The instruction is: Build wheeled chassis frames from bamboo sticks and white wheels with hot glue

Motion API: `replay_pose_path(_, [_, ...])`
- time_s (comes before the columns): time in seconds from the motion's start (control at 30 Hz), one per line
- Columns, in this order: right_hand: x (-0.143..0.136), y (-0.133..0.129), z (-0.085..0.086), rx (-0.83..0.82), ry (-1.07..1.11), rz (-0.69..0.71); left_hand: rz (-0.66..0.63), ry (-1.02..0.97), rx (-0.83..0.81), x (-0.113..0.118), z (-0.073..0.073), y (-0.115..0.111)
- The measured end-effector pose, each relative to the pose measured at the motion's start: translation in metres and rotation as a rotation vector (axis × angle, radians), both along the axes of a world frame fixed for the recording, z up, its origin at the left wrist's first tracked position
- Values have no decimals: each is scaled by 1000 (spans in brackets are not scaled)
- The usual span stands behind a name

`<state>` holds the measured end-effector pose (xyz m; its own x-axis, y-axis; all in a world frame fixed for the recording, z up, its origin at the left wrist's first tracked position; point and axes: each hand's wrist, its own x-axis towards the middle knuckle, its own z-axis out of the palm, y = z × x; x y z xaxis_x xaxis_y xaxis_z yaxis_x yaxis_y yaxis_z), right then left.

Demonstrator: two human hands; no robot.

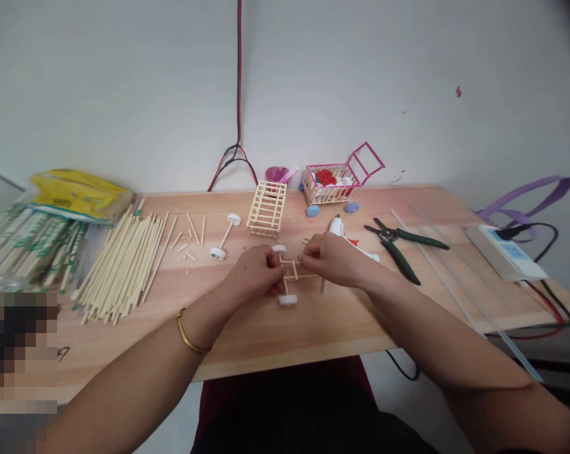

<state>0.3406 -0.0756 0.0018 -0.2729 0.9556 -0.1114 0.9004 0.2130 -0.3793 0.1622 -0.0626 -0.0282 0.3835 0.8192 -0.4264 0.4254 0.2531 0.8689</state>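
Observation:
A small wooden stick frame with white wheels [288, 299] at its left end lies on the table between my hands. My left hand [259, 268] is closed at the frame's left side, its fingertips at the wheel axle. From the right, my right hand [325, 255] pinches at the frame's upper bars, its fingers partly hiding them. Left of my hands lies a loose stick axle [227, 234] with a white wheel on each end. Just behind stands a ladder-like stick basket [267, 208]. A white glue gun [344, 234] rests behind my right hand, which partly covers it.
Many bare sticks [124, 265] and bagged sticks [43, 246] lie left, with short offcuts [185, 246] nearby. A finished-looking toy cart [330, 183] stands at the back. Green-handled pliers [398, 243], clear glue sticks [439, 277] and a power strip [507, 252] are right.

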Motion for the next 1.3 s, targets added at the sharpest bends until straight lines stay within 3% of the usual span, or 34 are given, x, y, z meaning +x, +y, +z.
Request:
replay_pose_path(0.5, [-4, -1, -3, -4, -16, 76, -5, -14, 6, -1, -1, 0])
replay_pose_path(0.73, [13, 3, 4, 89, 89, 11, 6, 4, 58, -2, -4, 0])
replay_pose_path(1.03, [28, 12, -2, -12, 149, 104, 42, 0, 149, -4, -10, 4])
replay_pose_path(1.3, [24, 13, -12, 104, 98, 148, 60, -68, 121, -17, 7, 14])
